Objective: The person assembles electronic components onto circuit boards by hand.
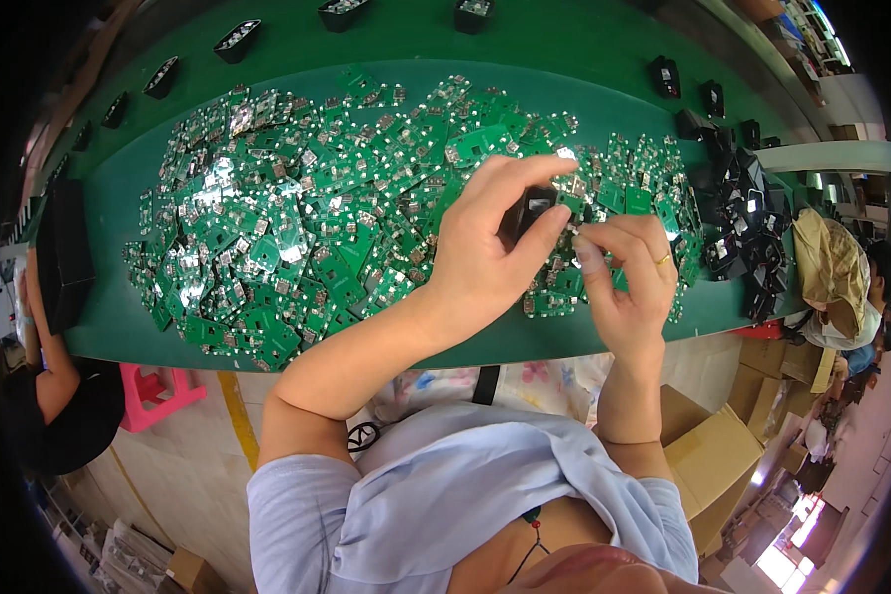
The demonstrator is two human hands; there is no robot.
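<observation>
My left hand (pixel 485 233) is curled around a small black plastic housing (pixel 537 206), thumb below and fingers above it. Close by on the right, my right hand (pixel 632 269) has thumb and index finger pinched together beside the left thumb tip. What those fingertips hold is too small to make out. Just beyond them shows a little green circuit board (pixel 572 186); whether it is held or lies on the table cannot be told. Beneath both hands spreads a wide pile of green circuit boards (pixel 351 247) with silvery metal connectors.
Black housings (pixel 747 213) are heaped at the table's right end. Along the far green belt (pixel 386 35) stand several black housings. A black bin (pixel 66 257) is at the left, near another person's arm (pixel 57 366). Cardboard boxes (pixel 718 455) and a pink stool (pixel 158 396) stand below.
</observation>
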